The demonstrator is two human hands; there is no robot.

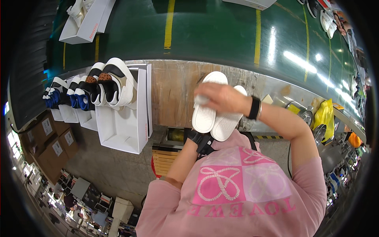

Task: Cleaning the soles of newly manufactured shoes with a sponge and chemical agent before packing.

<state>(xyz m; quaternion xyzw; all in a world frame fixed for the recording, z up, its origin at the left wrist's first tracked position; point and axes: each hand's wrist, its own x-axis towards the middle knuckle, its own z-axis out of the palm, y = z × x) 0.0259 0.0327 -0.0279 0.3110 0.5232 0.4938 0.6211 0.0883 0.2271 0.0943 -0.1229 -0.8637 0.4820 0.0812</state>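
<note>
White-soled shoes [204, 120] overlap a bench [169, 94] beside green belting [213, 31]; right grip [224, 98] pinches something whitish [201, 99], left's I can't tell.

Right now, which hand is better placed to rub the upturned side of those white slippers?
Probably the right hand: it is over the upturned side of the white slippers, though blurred. The left forearm comes up below them; the left hand is hidden, perhaps supporting them from behind.

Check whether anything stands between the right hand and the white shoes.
Only a blurred pale object, at the right hand, shows in front of the white shoes; nothing else visible is in the way.
</note>
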